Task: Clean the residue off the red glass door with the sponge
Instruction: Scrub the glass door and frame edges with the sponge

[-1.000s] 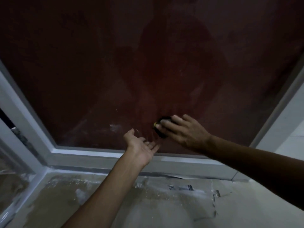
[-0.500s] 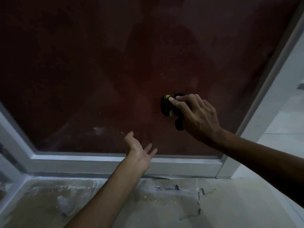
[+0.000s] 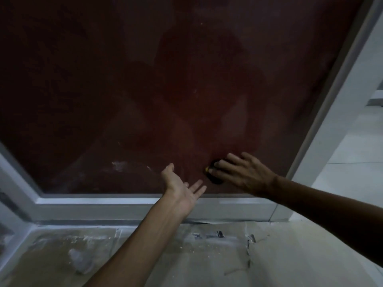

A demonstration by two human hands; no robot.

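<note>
While pressed on door (image 3: 186,79), sponge (image 3: 213,176) under right hand (image 3: 244,175).

**Where things sit at the door**

Your right hand (image 3: 242,172) presses the dark, yellow-edged sponge (image 3: 213,175) against the lower right of the red glass door (image 3: 145,90). Your left hand (image 3: 182,187) is just left of it, palm up. The pale residue patch (image 3: 120,165) lies further left, above the grey metal bottom frame (image 3: 124,206). The dusty concrete floor (image 3: 186,255) lies below.
</note>
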